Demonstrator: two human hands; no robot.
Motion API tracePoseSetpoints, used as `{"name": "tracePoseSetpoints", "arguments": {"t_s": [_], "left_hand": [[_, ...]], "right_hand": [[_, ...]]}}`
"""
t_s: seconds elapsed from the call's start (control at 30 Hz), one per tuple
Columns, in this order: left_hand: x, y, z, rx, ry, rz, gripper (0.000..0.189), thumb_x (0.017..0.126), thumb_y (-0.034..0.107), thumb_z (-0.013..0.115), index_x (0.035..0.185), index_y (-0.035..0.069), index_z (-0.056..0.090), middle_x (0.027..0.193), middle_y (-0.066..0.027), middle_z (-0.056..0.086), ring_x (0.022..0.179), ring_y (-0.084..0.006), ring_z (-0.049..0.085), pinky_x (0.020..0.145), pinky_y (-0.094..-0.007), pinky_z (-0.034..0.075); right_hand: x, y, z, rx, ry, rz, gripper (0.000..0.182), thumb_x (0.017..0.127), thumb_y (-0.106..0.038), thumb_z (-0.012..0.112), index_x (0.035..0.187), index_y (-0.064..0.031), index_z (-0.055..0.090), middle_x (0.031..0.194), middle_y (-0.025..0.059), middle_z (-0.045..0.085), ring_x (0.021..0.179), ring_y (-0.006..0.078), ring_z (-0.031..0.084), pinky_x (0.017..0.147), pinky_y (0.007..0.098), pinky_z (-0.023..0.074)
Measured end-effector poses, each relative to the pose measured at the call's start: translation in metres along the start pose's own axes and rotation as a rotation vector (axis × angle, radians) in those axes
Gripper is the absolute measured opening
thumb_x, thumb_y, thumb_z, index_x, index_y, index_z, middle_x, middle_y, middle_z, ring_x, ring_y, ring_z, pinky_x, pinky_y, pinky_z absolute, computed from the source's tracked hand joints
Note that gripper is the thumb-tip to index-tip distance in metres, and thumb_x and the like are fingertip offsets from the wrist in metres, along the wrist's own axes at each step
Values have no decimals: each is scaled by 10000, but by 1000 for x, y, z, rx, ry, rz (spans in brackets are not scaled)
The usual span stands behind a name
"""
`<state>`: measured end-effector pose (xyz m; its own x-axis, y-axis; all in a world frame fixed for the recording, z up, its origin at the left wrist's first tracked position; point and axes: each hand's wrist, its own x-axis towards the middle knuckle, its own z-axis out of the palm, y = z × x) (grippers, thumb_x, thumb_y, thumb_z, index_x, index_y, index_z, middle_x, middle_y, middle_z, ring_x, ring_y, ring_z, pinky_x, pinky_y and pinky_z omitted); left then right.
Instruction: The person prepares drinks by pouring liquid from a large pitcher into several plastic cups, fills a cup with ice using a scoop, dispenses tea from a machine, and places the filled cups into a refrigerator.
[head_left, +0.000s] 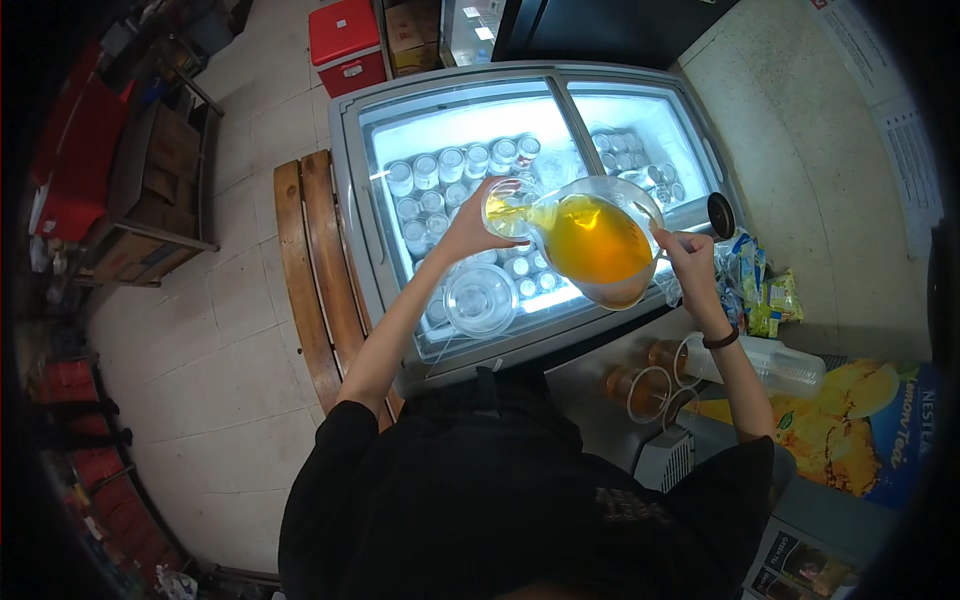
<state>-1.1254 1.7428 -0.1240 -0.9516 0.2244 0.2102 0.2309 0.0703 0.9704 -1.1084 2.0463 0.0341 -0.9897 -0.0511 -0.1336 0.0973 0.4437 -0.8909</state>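
Note:
My right hand (686, 262) grips the handle of a clear plastic pitcher (611, 296), which is tilted to the left over a glass-topped chest freezer (450, 352). Amber liquid (596, 240) in it runs from the spout into a clear plastic cup (491, 202). That cup is in my left hand (476, 225), with my fingers wrapped around its side and its mouth against or close to the spout. Below my left hand, a round clear plastic lid or container (481, 300) rests on the freezer's glass.
Several cans (451, 161) show through the glass. A dark-ended metal cylinder (701, 216) and snack-like packets (772, 300) lie to the right. Cups of brown drink (637, 391) and stacked plastic cups (780, 366) are nearer me. A slatted wooden bench (324, 262) borders the left.

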Motion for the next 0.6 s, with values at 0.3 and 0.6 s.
{"name": "tracePoseSetpoints", "arguments": {"t_s": [0.3,0.6], "left_hand": [[2,-3,2,22,7,-7,901,564,217,893,1307,63,407,1268,-89,524,1193,-205,500,1034,-332,388],[7,-6,4,60,-4,15,913,561,225,895,1309,60,399,1288,-96,497,1200,-209,490,1030,-334,390]], "right_hand": [[3,4,-3,-22,23,-16,260,808,-217,706,772,40,708,662,17,649,588,41,541,562,199,411],[1,6,-4,-18,48,16,255,804,-213,703,782,41,710,671,16,652,595,39,540,561,199,404]]}}
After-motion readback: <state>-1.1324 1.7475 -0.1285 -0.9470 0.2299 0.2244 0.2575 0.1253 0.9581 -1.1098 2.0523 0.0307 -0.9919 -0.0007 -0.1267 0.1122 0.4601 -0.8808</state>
